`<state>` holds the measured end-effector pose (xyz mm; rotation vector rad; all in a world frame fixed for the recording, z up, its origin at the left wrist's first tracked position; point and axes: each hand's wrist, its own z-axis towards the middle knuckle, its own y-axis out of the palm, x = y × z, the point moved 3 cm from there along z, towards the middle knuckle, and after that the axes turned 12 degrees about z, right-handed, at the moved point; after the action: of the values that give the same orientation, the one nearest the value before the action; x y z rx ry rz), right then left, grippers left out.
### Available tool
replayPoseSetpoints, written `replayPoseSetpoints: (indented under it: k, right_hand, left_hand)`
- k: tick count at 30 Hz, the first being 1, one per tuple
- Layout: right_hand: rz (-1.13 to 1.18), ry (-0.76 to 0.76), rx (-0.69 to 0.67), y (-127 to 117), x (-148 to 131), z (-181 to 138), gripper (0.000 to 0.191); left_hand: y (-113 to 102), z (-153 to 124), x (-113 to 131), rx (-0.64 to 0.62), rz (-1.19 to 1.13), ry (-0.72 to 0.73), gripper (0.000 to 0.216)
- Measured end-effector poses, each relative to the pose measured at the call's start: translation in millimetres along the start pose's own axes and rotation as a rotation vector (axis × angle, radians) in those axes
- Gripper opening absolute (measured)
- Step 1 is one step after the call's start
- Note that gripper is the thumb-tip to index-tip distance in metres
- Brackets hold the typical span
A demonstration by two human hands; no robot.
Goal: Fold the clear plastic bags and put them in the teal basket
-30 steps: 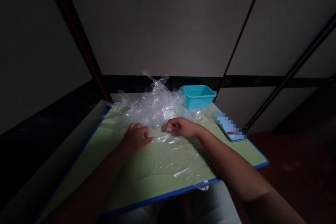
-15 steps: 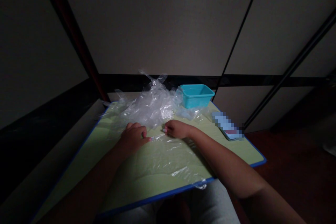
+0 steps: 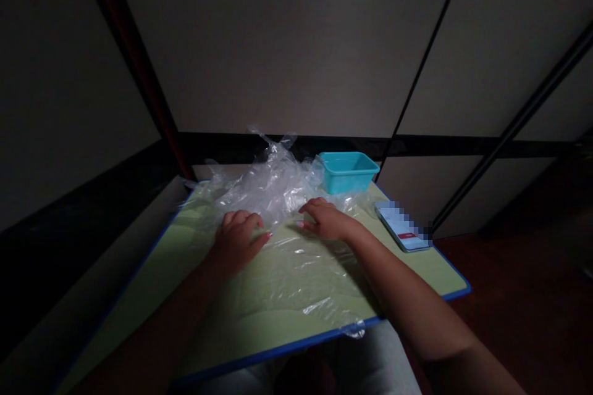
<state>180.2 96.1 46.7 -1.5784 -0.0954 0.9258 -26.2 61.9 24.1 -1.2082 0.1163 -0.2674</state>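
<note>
clear plastic film [image 3: 301, 278] on green tabletop [image 3: 171, 247], left hand [image 3: 237, 236] and right hand [image 3: 325, 220] at its far edge, each grip parted

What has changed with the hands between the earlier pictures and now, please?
The right hand has uncurled: its fingers now reach forward, parted from the thumb. Whether it let go of the flat clear plastic cannot be told. The left hand is roughly where it was; the plastic heap, turquoise tub and phone stayed put.
</note>
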Motion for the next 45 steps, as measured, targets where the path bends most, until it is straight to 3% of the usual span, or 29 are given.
replayPoseSetpoints:
  k: [4,7,12,17,29,35,45]
  right_hand:
    - [-0.137,0.091,-0.310,14,-17,-16,0.086]
    - [-0.132,0.073,-0.428,25,-30,-23,0.097]
    - [-0.142,0.091,-0.436,32,-39,-25,0.106]
    - [-0.145,0.111,-0.498,34,-40,-26,0.105]
    - [-0.133,0.093,-0.427,36,-34,-20,0.110]
    - [-0.109,0.059,-0.501,40,-35,-20,0.109]
    - [-0.120,0.071,-0.499,42,-35,-20,0.114]
  left_hand:
    - [1,-13,25,0.038,0.054,0.126,0.055]
    - [5,-24,45,-0.087,0.060,0.261,0.064]
    - [10,-30,56,-0.212,0.044,0.320,0.060]
    - [13,-32,55,-0.253,0.053,0.296,0.061]
    - [19,-34,57,-0.317,0.058,0.276,0.062]
    - [18,-34,58,-0.342,0.059,0.264,0.066]
    - [15,-35,52,-0.422,0.088,0.184,0.074]
